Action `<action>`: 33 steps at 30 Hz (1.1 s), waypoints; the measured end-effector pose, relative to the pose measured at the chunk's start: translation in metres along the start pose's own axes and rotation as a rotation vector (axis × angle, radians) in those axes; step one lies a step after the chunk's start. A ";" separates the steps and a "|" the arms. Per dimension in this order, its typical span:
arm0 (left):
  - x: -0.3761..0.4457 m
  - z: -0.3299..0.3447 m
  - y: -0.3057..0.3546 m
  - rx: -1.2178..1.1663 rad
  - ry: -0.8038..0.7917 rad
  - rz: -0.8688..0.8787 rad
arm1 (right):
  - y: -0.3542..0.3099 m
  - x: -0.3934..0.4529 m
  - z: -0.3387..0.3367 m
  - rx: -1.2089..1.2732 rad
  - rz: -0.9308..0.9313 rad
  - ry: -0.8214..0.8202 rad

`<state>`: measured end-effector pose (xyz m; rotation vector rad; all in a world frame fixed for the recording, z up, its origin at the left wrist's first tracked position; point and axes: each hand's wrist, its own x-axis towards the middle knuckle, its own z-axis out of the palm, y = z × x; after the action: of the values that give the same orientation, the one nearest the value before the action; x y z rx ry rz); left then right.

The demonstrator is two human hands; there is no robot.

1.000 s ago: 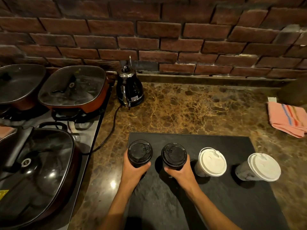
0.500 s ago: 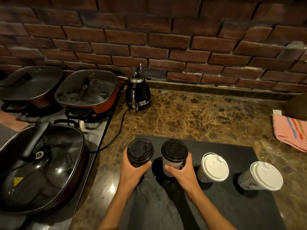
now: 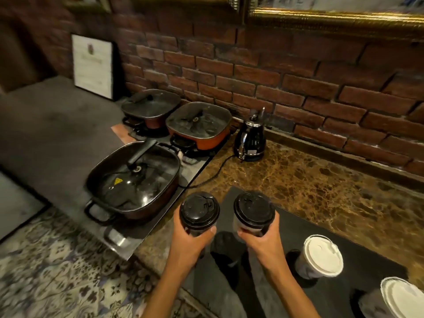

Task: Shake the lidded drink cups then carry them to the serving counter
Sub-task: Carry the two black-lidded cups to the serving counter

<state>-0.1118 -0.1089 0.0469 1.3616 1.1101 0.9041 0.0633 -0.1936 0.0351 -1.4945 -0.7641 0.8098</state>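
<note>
bare marble counter [image 3: 309, 187] ahead; lidded pans [image 3: 137, 182] crowd the left.

No words or numbers can be read. A yellow triangular warning sign [image 3: 118, 180] is seen on the glass lid of the nearest pan [image 3: 135, 180]. Print on the framed sheet [image 3: 91, 65] against the wall is blurred.

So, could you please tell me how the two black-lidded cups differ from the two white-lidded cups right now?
The black-lidded cups have dark lids; the white-lidded cups have pale ones. The black-lidded pair is held up, one in the left hand and one in the right hand; the white-lidded pair stands untouched on the black mat. All four have lids on.
</note>
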 end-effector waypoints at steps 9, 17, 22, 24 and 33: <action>-0.126 -0.049 0.009 -0.033 0.334 -0.074 | -0.021 -0.059 0.036 0.030 -0.035 -0.358; -0.236 -0.125 0.009 -0.104 0.719 -0.036 | -0.041 -0.137 0.119 0.044 -0.051 -0.794; -0.327 -0.172 0.004 -0.096 0.952 -0.012 | -0.046 -0.212 0.175 0.032 -0.092 -1.043; -0.373 -0.188 0.001 -0.078 1.055 -0.009 | -0.046 -0.254 0.195 0.030 -0.097 -1.146; -0.628 -0.245 -0.027 -0.035 1.486 -0.078 | -0.034 -0.509 0.254 0.000 -0.086 -1.576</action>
<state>-0.5178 -0.6457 0.0932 0.4091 2.1498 1.9334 -0.4261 -0.4821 0.0867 -0.5417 -1.8988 1.8973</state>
